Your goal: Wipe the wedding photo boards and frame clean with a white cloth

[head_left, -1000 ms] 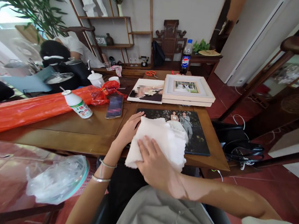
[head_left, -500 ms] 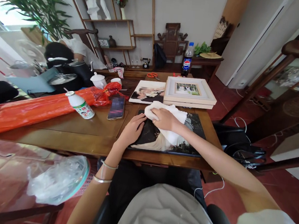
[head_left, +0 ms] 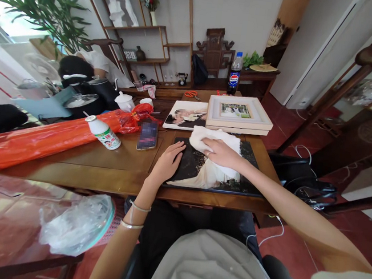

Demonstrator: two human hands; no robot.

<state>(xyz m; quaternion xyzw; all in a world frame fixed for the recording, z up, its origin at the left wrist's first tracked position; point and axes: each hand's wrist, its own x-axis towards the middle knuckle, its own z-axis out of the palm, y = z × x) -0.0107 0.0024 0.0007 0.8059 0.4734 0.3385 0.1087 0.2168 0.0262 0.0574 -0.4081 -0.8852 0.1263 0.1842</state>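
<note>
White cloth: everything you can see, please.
The cloth is white and soft-looking, like fluffy towelling, with uneven edges. It lies bunched and folded on the dark photo panel, covering part of its picture. The right hand lies on it, some fingers hidden against the fabric.

1. Far on the wooden table, a blue-capped bottle of dark drink stands upright.
2. Left of it lies an orange-handled tool.
3. A long red plastic-wrapped bundle stretches across the left.
4. On its near side is a white bottle, with a phone to the right.
5. Near left, clear plastic fills a pink basket.
6. Far left, a leafy plant.
</note>
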